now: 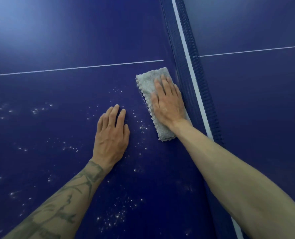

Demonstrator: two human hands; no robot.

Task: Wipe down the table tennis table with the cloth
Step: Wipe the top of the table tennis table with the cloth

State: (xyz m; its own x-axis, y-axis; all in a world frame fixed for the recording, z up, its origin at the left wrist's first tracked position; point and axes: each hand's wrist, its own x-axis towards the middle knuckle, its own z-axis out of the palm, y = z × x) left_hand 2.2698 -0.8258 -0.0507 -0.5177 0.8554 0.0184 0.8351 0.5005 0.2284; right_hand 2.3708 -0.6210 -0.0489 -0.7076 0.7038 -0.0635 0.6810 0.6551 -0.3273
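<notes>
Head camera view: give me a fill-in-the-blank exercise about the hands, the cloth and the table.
The cloth under the right hand is ____ in colour.
The left hand rests on the table holding ____.
White specks dot the table to the ____ of the cloth.
Missing: grey, nothing, left.

Grey cloth [149, 83], speckled blue table [57, 40]

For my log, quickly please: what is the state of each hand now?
Left hand: open, fingers straight, flat on the table, holding nothing.
Right hand: open, fingers straight, pressing the cloth onto the table.
</notes>
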